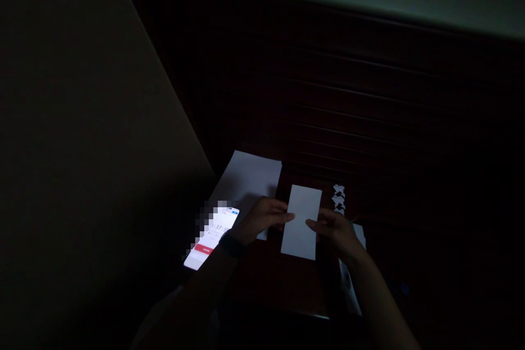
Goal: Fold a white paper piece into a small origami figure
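Between my two hands is a narrow white sheet of paper (301, 235), held up over a dark table. My left hand (264, 217) pinches its left edge, thumb on the near face and fingers behind. At the right edge, my right hand (336, 229) grips the same paper in a like way. A dark band (233, 244) circles my left wrist. Behind my left hand lies a stack of white paper (254, 175). Several small folded paper pieces (338, 197) sit in a column beyond my right hand.
A lit phone (209, 240) with a timer on its screen lies left of my left wrist. Beneath the paper is the dark wooden tabletop (270, 284). More white material (348, 284) shows by my right forearm. A pale wall (102, 120) rises at left; the surroundings are very dark.
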The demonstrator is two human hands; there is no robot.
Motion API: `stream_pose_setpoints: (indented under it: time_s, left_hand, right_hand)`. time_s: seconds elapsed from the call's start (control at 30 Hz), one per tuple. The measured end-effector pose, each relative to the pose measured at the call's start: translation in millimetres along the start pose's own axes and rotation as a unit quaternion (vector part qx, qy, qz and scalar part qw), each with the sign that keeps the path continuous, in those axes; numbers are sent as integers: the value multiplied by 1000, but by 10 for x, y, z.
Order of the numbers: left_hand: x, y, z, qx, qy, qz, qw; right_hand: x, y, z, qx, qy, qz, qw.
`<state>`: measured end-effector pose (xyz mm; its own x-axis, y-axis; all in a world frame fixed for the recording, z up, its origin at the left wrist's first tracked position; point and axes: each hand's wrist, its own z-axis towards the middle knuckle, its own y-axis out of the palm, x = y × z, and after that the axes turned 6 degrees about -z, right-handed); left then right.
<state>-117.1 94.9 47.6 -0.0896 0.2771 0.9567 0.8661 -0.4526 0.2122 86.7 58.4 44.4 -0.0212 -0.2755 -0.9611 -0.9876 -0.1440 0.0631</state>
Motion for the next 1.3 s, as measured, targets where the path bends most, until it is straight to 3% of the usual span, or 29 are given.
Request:
stream_pose_setpoints:
  time_s: [0.3,0.47,0.67,0.8,0.9,1.07,1.13,1.2,1.3]
  left_hand:
    - [-5,-30,-11,-16,-18,-17,1000]
    - [2,-7,-14,-2,-19,-83,996]
    - [55,82,-5,62,-10,-114,991]
    - [12,110,26,79,27,-118,990]
    - [-43,95,52,115,59,-115,985]
    - [-92,11,99,181,115,-91,972]
    - [-85,-18,114,197,131,-58,970]
    - [-65,-27,120,198,136,-10,971]
    - [-17,7,99,179,134,74,972]
  right_hand:
    - [24,-54,-5,-20,-3,8,1000]
    - [31,-104,13,-18,-16,2,1000]
    - [33,48,45,181,-59,-6,982]
    - [33,158,23,245,-95,-82,961]
    - [39,189,2,232,-97,-102,963]
    - [-41,165,-43,81,-116,-79,987]
    - [-109,160,-56,53,-134,-51,988]
    - [-162,170,-53,69,-149,-39,986]
    - [-159,195,-20,128,-172,-106,971]
